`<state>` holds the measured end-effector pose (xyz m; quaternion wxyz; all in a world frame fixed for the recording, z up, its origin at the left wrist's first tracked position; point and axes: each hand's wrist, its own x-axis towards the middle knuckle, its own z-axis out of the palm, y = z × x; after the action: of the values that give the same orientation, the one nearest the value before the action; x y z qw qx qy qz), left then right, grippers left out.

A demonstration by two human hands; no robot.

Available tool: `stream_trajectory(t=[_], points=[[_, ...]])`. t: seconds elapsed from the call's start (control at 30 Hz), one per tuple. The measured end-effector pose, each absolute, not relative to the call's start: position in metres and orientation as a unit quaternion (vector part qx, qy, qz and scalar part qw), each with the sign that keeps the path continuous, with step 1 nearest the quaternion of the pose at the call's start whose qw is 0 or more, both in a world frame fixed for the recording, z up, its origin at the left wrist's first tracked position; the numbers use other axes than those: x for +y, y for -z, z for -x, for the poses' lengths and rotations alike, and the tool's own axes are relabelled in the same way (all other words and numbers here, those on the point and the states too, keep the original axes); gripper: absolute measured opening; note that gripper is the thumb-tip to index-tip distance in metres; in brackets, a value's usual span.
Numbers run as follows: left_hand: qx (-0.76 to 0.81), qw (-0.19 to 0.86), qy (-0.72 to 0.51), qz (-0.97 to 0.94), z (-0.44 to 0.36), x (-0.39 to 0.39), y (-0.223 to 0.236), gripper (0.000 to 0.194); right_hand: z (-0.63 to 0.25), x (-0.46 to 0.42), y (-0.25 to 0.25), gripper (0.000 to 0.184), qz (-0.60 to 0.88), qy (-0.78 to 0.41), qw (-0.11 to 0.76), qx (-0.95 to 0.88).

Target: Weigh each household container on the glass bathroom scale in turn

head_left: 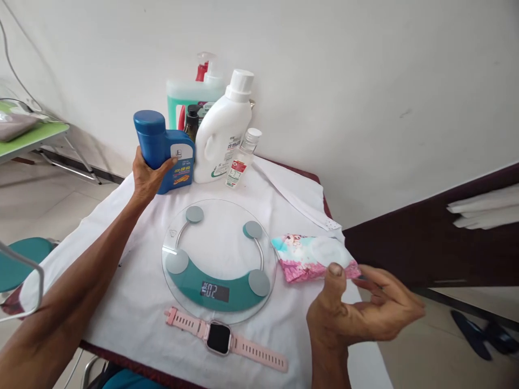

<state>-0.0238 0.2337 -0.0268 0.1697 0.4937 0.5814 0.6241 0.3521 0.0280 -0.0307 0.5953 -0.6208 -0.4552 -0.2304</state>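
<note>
My left hand (149,175) is wrapped around a blue bottle (151,135) with a wide blue cap, at the back left of the table. At the right, my right hand (360,310) has its thumb over the near edge of a soft pink-and-blue packet (302,256), with the index finger at its right end; the packet's underside is hidden. Between my arms lies a round glass scale (219,259) with lit digits on its display. A pink-strapped smartwatch (219,337) is stretched flat in front of the scale.
Behind the scale stand a white detergent bottle (227,129), a small clear bottle (242,159), a dark pump bottle (192,121) and a large green-filled jug (174,105). White cloth covers the table (133,302); a white wall is behind. A teal stool (26,262) is at the left.
</note>
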Motion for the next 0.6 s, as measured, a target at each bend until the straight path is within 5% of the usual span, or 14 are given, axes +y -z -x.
stream_trajectory(t=[0.2,0.33,0.47,0.6], points=[[0.625,0.015,-0.575,-0.528,0.013,0.192,0.030,0.117,-0.373,0.024,0.037,0.129,0.767,0.064,0.481,-0.421],[0.578,-0.026,-0.547,-0.605,-0.009,0.154,0.032,0.102,-0.361,0.020,0.052,0.156,0.818,-0.052,0.446,-0.359],[0.547,0.077,-0.524,-0.649,-0.026,0.137,0.039,0.085,-0.348,0.027,0.065,0.165,0.822,-0.074,0.421,-0.377],[0.541,0.142,-0.531,-0.636,-0.026,0.142,0.050,0.075,-0.368,0.033,0.064,0.147,0.806,-0.071,0.391,-0.440]])
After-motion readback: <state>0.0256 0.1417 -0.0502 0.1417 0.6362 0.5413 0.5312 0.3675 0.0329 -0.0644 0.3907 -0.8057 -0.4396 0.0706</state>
